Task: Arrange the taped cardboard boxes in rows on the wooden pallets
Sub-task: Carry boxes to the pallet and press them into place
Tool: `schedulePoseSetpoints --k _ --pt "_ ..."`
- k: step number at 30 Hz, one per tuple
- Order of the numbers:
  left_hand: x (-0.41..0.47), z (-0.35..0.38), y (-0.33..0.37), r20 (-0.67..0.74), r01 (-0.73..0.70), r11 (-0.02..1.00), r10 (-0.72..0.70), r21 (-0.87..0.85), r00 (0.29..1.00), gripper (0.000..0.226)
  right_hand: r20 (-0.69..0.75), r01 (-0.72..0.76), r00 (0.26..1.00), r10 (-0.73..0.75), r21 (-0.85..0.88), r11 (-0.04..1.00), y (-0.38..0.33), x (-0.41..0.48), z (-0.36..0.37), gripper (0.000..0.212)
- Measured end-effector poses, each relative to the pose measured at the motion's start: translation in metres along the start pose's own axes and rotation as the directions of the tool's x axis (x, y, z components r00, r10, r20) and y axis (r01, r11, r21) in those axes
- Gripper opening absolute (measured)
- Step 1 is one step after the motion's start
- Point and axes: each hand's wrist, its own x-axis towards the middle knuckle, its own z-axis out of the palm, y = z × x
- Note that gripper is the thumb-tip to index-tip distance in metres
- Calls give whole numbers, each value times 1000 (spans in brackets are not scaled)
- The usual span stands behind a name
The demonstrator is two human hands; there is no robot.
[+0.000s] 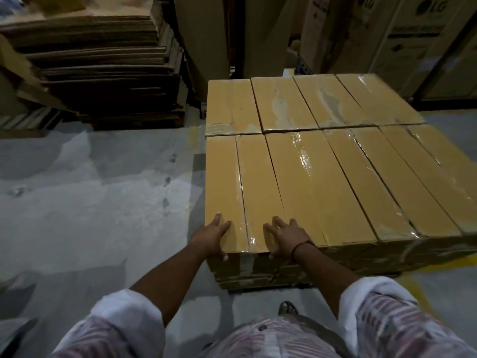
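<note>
Pressing left grip (212, 237) and right grip (286, 236) flat on near end of leftmost taped box (258, 177), fingers (271, 230) spread wide, clasping nothing; hooking thumbs over front edge.

My left hand (210, 237) and right hand (286, 236) lie flat on nearest taped box (258, 177), thumbs over its front edge.
</note>
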Motion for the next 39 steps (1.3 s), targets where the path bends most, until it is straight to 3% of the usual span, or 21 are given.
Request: schedulePoseSetpoints --k 7,11,14,22,28,35,39 --pt "8 3 -4 -5 17 1000 -17 -19 1000 126 -45 35 998 -33 53 998 8 4 3 98" --pt "9 5 -2 18 31 999 -30 -30 999 127 10 78 997 -80 156 985 23 7 1 106" --pt "11 5 -1 31 27 999 -27 -18 999 127 36 23 999 -32 228 973 36 9 -1 114" --pt "15 2 3 77 33 998 -28 -60 997 122 3 38 999 -38 14 999 48 13 8 117" --pt "10 10 4 60 54 995 -49 -86 997 119 0 48 999 -48 7 999 50 12 10 118" --pt "3 11 2 35 56 996 -54 -68 998 114 -46 32 999 -25 157 987 46 13 6 96" --pt "3 8 12 28 96 992 -94 -87 995 108 -103 45 994 -28 159 986 47 19 8 85"
